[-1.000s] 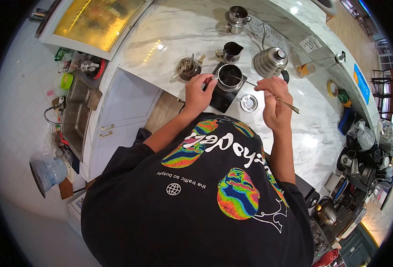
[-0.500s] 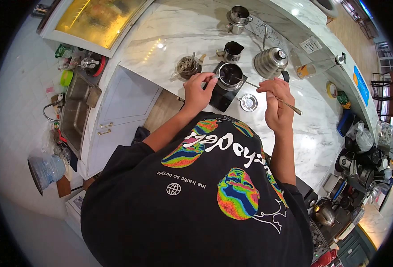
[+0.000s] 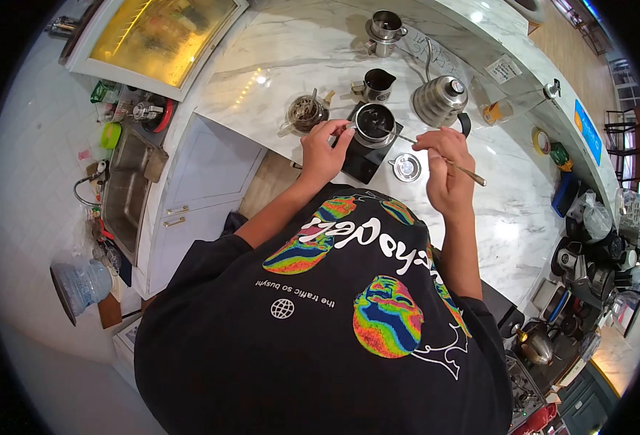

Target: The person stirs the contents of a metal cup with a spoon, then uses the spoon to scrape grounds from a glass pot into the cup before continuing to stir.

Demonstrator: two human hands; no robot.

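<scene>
A metal cup (image 3: 364, 135) with dark contents stands on a black scale (image 3: 368, 165). My left hand (image 3: 326, 151) pinches the cup's left side. In my right hand (image 3: 447, 165) is a long spoon (image 3: 465, 171), slanting down to the left with its tip inside the cup. Just below and right of the cup, a small round metal piece (image 3: 406, 167) lies on the counter. A glass jar (image 3: 308, 113) with a spoon in it stands to the left, and a dark metal pitcher (image 3: 376, 85) stands behind the cup.
A gooseneck kettle (image 3: 438, 101) stands right of the pitcher, on the marble counter (image 3: 291, 43). Stacked metal cups (image 3: 386, 29) are at the back. A sink (image 3: 126, 181) is at the left. Tape (image 3: 541, 141), bags and kitchenware line the right side.
My right hand has shifted slightly left with the spoon, whose tip has moved a little within the cup. My left hand keeps its hold on the cup's side.
</scene>
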